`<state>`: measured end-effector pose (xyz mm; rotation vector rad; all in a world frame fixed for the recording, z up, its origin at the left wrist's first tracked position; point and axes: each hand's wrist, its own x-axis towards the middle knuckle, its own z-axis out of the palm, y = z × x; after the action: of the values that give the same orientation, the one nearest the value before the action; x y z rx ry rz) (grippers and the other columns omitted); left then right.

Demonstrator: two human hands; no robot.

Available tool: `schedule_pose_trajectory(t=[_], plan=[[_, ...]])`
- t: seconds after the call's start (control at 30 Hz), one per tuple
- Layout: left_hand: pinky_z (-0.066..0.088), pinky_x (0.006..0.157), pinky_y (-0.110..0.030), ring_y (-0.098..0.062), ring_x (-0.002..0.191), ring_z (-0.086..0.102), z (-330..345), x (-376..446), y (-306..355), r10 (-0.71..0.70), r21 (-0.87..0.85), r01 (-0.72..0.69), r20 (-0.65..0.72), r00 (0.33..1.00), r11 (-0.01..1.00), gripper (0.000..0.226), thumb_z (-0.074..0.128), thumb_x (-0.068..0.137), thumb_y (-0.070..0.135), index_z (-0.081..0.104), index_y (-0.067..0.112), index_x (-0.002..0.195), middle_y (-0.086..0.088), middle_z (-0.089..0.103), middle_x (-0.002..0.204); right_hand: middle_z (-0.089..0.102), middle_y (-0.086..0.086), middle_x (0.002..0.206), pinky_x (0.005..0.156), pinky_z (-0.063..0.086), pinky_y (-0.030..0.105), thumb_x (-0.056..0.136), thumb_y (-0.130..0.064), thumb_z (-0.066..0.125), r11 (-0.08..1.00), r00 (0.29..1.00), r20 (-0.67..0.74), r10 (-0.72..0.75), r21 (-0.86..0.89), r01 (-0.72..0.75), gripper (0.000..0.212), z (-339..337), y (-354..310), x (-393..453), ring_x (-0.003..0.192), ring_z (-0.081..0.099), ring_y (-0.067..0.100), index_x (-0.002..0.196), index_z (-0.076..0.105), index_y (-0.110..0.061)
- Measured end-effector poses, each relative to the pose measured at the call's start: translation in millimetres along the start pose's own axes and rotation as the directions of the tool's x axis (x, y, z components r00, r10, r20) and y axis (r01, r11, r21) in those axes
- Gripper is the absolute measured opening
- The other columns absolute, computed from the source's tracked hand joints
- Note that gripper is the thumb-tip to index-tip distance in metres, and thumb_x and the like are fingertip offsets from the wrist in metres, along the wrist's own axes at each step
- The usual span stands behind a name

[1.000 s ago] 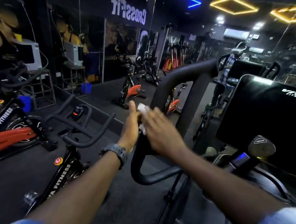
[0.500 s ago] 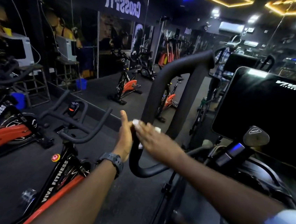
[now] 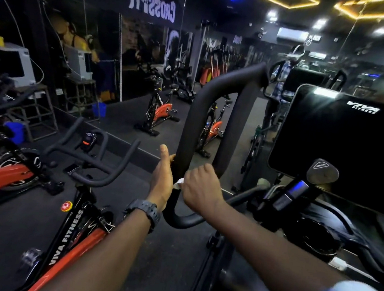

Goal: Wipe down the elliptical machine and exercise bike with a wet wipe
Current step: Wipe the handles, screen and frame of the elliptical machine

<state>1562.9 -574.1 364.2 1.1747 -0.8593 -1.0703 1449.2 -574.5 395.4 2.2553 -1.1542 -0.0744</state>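
The wet wipe (image 3: pixel 179 182) is almost hidden – only a small white corner shows between the two hands, low on the looped handlebar (image 3: pixel 189 130) of the elliptical machine (image 3: pixel 343 142). The right hand (image 3: pixel 201 189) has its grip closed around the wipe and presses it against the black bar, just above the lower bend. The left hand (image 3: pixel 163 178) holds nothing; its fingers are straight and the palm lies flat on the outer side of the same bar, probably to keep it steady.

I think the risk here is that the wipe is bunched up so small in the fist that bare fingers, not the wet cloth, rub most of the bar. The inner side of the loop and the lower bend could then stay dirty. The handlebar may also swing if the left hand slips. The exercise bike (image 3: pixel 75 230) stands just beside, on the left, with no hand on it – it is not yet wiped, as far as I can judge
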Motion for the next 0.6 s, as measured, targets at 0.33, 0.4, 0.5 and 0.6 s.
schedule_pose_trajectory(t=[0.33, 0.4, 0.5, 0.6], plan=[[0.046, 0.110, -0.049, -0.019, 0.115, 0.068, -5, 2, -10, 0.003, 0.010, -0.004, 0.048, 0.999, 1.000, 0.110, 0.023, 0.064, 0.106, 0.069, 0.028, 0.127, 0.000, 0.075, 0.118, 0.063, 0.008, 0.070, 0.096, 0.044, 0.043, 0.083, -0.020, 0.057, 0.971, 0.985, -0.004, 0.172, 0.171, -0.168, 0.014, 7, -20, -11, 0.074, 0.061, 0.029, 0.077, 0.064, -0.010], [0.046, 0.111, -0.049, -0.018, 0.117, 0.068, -7, 2, -8, 0.012, 0.012, -0.012, 0.055, 0.998, 1.000, 0.110, 0.024, 0.065, 0.106, 0.067, 0.028, 0.130, 0.000, 0.075, 0.120, 0.067, 0.010, 0.079, 0.104, 0.034, 0.045, 0.089, -0.021, 0.047, 0.966, 0.983, 0.032, 0.181, 0.183, -0.184, 0.022, 4, -15, -4, 0.083, 0.062, 0.031, 0.084, 0.065, -0.010], [0.047, 0.109, -0.046, -0.014, 0.113, 0.070, -9, 2, -8, 0.007, 0.034, -0.010, 0.073, 0.997, 0.999, 0.115, 0.024, 0.063, 0.107, 0.062, 0.028, 0.137, 0.002, 0.075, 0.118, 0.067, 0.009, 0.095, 0.109, 0.024, 0.045, 0.096, -0.025, 0.037, 0.965, 0.972, 0.060, 0.229, 0.121, -0.234, 0.031, -4, -18, 8, 0.098, 0.058, 0.029, 0.098, 0.066, -0.012], [0.048, 0.108, -0.046, -0.015, 0.115, 0.069, -9, 1, -10, 0.008, 0.052, -0.013, 0.094, 0.996, 0.999, 0.109, 0.023, 0.063, 0.107, 0.066, 0.033, 0.131, 0.004, 0.075, 0.118, 0.064, 0.011, 0.098, 0.105, 0.030, 0.043, 0.095, -0.025, 0.040, 0.958, 0.959, 0.119, 0.256, 0.104, -0.268, 0.031, -3, -36, -5, 0.098, 0.055, 0.030, 0.106, 0.063, -0.007]])
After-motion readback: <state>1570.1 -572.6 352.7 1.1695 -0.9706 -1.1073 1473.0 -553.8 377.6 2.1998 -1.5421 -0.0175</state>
